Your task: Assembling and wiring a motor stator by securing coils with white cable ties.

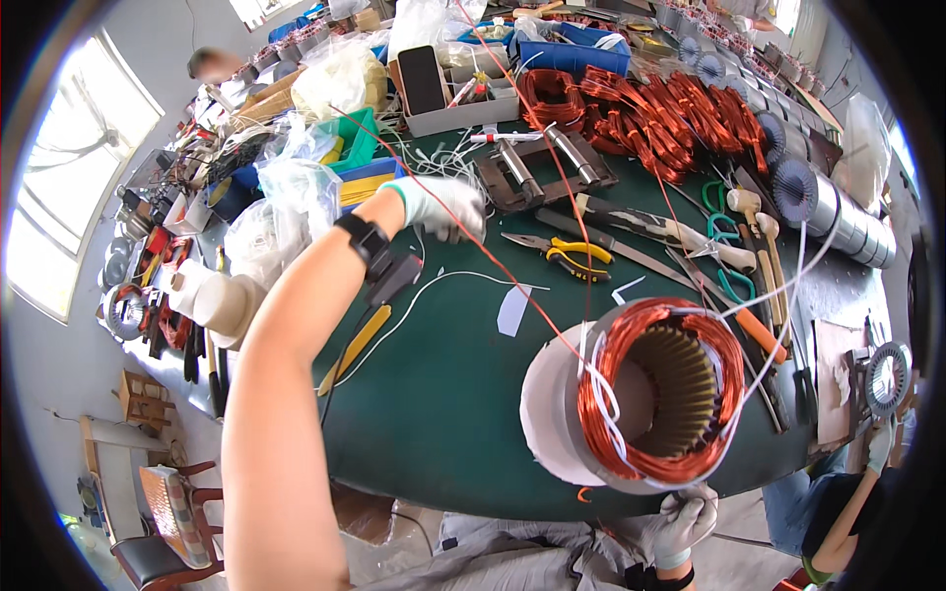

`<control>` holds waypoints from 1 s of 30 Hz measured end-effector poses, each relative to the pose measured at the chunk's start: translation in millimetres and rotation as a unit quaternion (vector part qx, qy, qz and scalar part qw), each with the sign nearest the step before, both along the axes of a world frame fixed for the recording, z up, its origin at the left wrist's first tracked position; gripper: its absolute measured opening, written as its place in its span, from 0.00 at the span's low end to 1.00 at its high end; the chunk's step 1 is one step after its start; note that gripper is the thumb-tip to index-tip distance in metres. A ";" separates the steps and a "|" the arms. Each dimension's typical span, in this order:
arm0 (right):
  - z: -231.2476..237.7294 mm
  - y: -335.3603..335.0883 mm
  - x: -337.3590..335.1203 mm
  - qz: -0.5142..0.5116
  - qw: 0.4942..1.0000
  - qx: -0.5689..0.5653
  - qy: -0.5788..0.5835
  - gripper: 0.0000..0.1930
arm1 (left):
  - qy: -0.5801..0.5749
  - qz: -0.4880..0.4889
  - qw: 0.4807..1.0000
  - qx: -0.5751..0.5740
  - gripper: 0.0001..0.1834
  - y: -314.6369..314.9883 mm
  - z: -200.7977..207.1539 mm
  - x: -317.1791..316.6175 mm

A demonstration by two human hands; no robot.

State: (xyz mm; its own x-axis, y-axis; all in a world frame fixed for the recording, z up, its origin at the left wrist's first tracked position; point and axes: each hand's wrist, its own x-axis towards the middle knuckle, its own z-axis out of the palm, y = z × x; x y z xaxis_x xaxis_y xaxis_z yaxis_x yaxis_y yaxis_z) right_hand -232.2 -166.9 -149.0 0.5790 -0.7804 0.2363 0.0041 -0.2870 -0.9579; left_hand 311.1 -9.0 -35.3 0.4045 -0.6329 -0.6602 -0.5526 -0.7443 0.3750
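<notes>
A motor stator (645, 394) with red copper windings and white sleeved leads lies on its side near the table's front edge, its bore facing me. My left hand (448, 210), in a pale glove, reaches across to a tangle of thin white tubing (443, 158); its fingers curl downward, and anything in them is hidden. Below the stator's near rim, my right hand (687, 524), also gloved, has its fingers pinched together; what they hold is too small to make out. Red wires (493, 264) run from the stator toward the top of the view.
Yellow-handled pliers (567, 251), a metal holder with two rods (545, 172), scissors (729, 256) and mallets (764, 227) lie beyond the stator. Copper coil bundles (670, 118), bins (572, 49) and finished cores (828, 207) line the back and right. Another person (847, 517) works at lower right.
</notes>
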 end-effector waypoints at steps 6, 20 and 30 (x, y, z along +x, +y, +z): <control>-22.9 -2.2 -10.4 -0.010 0.999 0.033 -0.020 0.23 | -0.437 0.177 0.862 -0.186 0.29 10.0 -27.7 142.3; -19.3 -5.3 -2.9 0.022 0.999 -0.015 -0.036 0.15 | -0.372 0.052 0.892 -0.250 0.15 111.3 -1.8 -123.7; 28.7 35.0 0.1 0.425 0.873 -0.239 -0.031 0.07 | -0.369 0.176 0.880 -0.243 0.11 118.6 -18.7 -258.4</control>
